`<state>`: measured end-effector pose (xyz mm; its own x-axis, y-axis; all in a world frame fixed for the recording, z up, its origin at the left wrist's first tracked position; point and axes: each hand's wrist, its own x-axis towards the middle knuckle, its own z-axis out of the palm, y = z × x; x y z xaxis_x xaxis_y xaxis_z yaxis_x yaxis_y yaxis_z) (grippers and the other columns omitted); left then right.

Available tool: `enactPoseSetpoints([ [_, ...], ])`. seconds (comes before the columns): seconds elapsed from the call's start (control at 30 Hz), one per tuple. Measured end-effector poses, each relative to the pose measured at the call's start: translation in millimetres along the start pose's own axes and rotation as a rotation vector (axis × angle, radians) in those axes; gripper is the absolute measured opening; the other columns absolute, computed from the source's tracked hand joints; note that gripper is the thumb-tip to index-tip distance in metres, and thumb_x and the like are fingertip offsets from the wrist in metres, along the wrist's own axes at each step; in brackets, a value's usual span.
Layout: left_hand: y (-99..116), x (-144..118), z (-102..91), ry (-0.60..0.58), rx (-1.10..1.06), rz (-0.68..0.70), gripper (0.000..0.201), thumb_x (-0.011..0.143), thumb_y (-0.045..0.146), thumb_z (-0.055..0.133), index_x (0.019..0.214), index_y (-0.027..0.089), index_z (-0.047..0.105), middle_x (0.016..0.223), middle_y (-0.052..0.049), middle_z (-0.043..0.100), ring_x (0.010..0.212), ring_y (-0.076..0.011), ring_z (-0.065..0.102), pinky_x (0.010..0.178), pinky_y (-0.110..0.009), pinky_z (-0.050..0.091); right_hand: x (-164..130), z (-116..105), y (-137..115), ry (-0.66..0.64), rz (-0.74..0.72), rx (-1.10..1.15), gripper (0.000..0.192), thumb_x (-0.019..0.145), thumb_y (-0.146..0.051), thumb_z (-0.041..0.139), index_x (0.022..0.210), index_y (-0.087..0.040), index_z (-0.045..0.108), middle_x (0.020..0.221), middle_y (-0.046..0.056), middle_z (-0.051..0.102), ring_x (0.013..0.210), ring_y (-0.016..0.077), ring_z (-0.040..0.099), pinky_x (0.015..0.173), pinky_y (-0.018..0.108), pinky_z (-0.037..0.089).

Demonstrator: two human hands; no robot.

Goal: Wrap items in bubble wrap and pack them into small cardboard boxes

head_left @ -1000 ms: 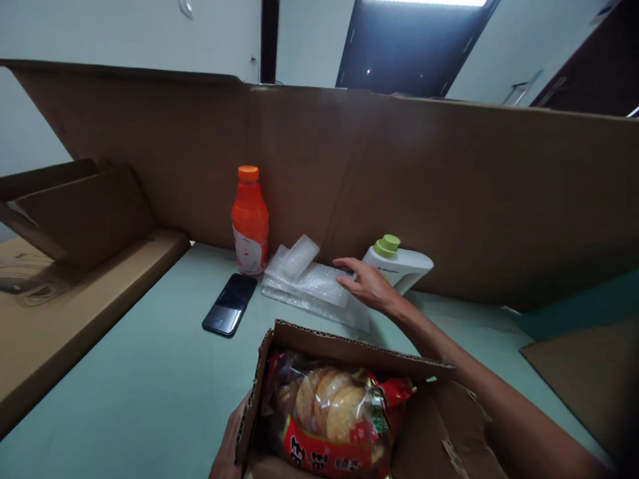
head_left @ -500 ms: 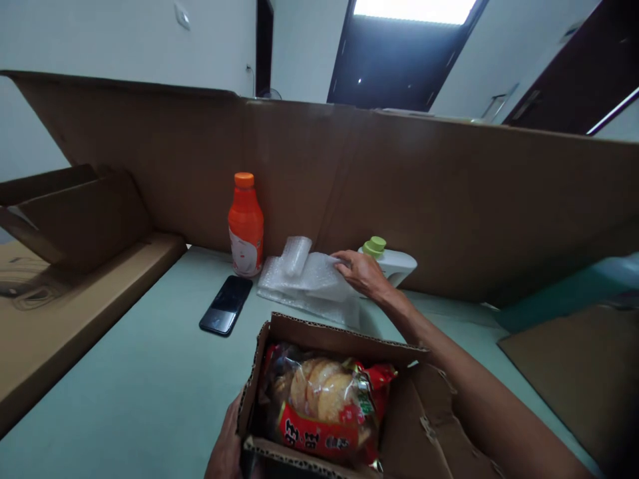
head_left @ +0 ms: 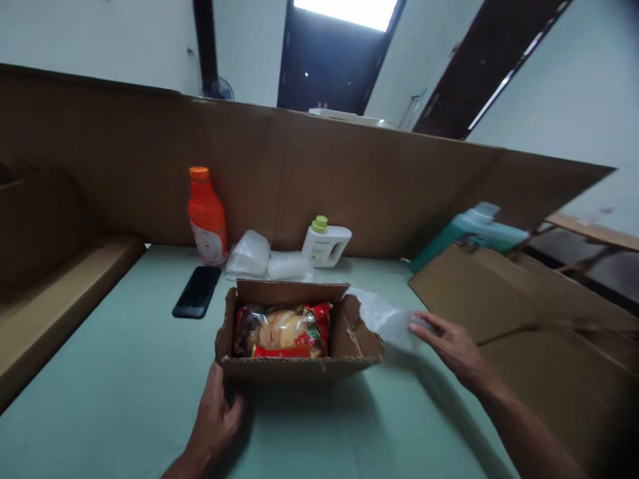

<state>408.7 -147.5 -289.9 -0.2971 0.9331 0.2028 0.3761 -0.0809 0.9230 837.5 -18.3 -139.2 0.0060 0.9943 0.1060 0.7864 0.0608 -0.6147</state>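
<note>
The right hand (head_left: 452, 346) is gripping a bubble wrap sheet (head_left: 384, 318) beside the cardboard box (head_left: 299, 362), the left hand (head_left: 215, 419) is bracing its corner; padding looks underway, needing the sheet laid over the snack bag (head_left: 282, 330).

1. The pale green counter (head_left: 124, 386) carries an open cardboard box (head_left: 299, 362) near its middle.
2. Behind: orange bottle (head_left: 206, 216), black phone (head_left: 196, 292), white bottle (head_left: 325, 244), what look like bubble-wrap rolls (head_left: 248, 254).
3. Right: bubble-wrap sheet (head_left: 387, 319), flat cardboard (head_left: 524, 313).
</note>
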Motion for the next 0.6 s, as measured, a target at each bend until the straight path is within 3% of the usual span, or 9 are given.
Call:
enactPoseSetpoints([
  [0.07,14.0,1.6,-4.2,-0.014,0.005,-0.031,0.05,0.079,0.037,0.062,0.124,0.017,0.055,0.111,-0.013,0.066,0.093,-0.0254,0.067,0.069,-0.033,0.058,-29.8,1.3,27.9,-0.063,0.055,-0.054,0.057,0.067,-0.065,0.066,0.102,-0.02,0.075,0.111,0.014,0.076,0.101,0.0366,0.071,0.087,0.047,0.058],
  [0.13,25.0,2.5,-8.1,-0.019,-0.006,-0.052,0.05,0.078,0.041,0.063,0.122,0.018,0.054,0.111,-0.012,0.065,0.088,-0.0232,0.066,0.062,-0.029,0.055,-50.9,4.3,35.7,-0.036,0.059,-0.11,0.065,0.063,-0.065,0.068,0.111,-0.02,0.073,0.122,0.017,0.072,0.112,0.0398,0.066,0.095,0.053,0.053],
  [0.2,33.7,4.7,-11.5,-0.017,-0.007,-0.061,0.05,0.077,0.042,0.064,0.12,0.019,0.054,0.109,-0.011,0.065,0.093,-0.0243,0.065,0.065,-0.03,0.056,-63.6,11.2,24.7,-0.031,0.003,-0.086,0.066,0.071,-0.061,0.066,0.123,-0.02,0.068,0.133,0.017,0.065,0.121,0.0375,0.061,0.102,0.053,0.049],
  [0.27,41.4,9.7,-14.4,-0.007,0.006,-0.049,0.05,0.075,0.044,0.065,0.118,0.021,0.055,0.107,-0.01,0.066,0.1,-0.0265,0.064,0.072,-0.033,0.057,-70.1,25.9,2.8,-0.144,-0.098,0.026,0.062,0.08,-0.052,0.064,0.134,-0.021,0.061,0.139,0.015,0.061,0.124,0.0322,0.06,0.103,0.048,0.05],
  [0.37,51.3,19.0,-18.1,-0.022,0.033,-0.022,0.044,0.072,0.045,0.067,0.108,0.022,0.06,0.104,-0.01,0.067,0.102,-0.0286,0.064,0.081,-0.039,0.057,-75.3,63.5,-30.0,-0.299,-0.237,0.222,0.068,0.079,-0.04,0.067,0.143,-0.021,0.053,0.141,0.014,0.06,0.119,0.0293,0.062,0.094,0.044,0.055],
  [0.5,50.0,13.5,-23.5,-0.089,0.088,0.026,0.03,0.074,0.046,0.065,0.092,0.021,0.064,0.09,-0.009,0.07,0.088,-0.0287,0.066,0.082,-0.043,0.058,-89.0,111.6,-50.4,-0.336,-0.278,0.363,0.064,0.075,-0.033,0.066,0.137,-0.017,0.057,0.127,0.016,0.068,0.108,0.0299,0.066,0.091,0.045,0.056],
  [0.6,36.1,-1.4,-26.0,-0.087,0.127,0.051,0.023,0.076,0.045,0.061,0.078,0.022,0.064,0.074,-0.006,0.068,0.069,-0.0253,0.063,0.073,-0.041,0.059,-99.6,126.8,-53.0,-0.294,-0.229,0.376,0.054,0.077,-0.03,0.059,0.129,-0.017,0.062,0.122,0.016,0.07,0.109,0.0318,0.067,0.096,0.048,0.054],
])
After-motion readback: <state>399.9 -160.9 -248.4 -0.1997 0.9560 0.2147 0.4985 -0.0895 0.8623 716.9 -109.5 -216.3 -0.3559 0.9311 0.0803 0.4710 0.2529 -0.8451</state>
